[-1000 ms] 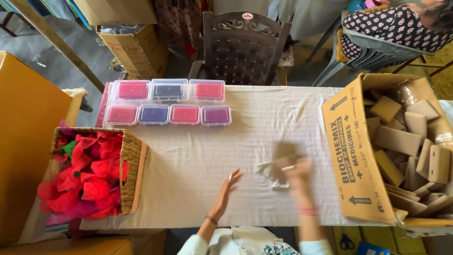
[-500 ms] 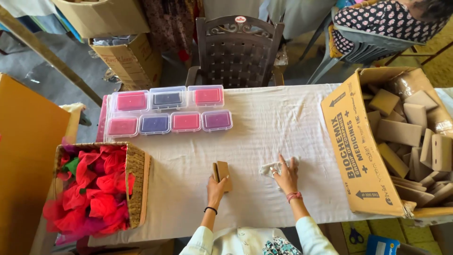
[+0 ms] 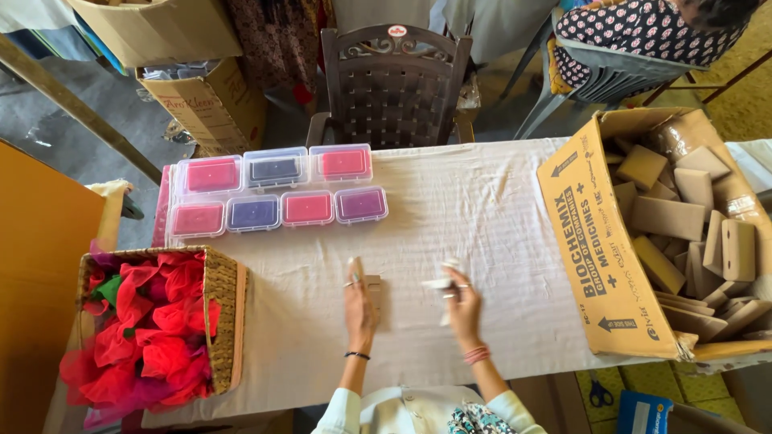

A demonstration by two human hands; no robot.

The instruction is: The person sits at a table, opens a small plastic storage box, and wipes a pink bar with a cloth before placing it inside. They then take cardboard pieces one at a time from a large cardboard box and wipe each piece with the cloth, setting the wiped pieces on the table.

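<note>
A second ago, the small brown cardboard box (image 3: pixel 368 291) was held up in the right hand (image 3: pixel 464 307), nearer the big cardboard carton (image 3: pixel 599 249). It is now laid on the counter (image 3: pixel 482 209) farther from that carton, under the left hand (image 3: pixel 359 309), which was open and empty in the air before. The right hand has been lowered and drawn away from the carton, and only a white scrap (image 3: pixel 441 283) is pinched in its fingers (image 3: pixel 452 283).

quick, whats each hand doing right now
Left hand: flat, fingers out, resting on a small brown cardboard piece.
Right hand: closed on a small white item.
</note>
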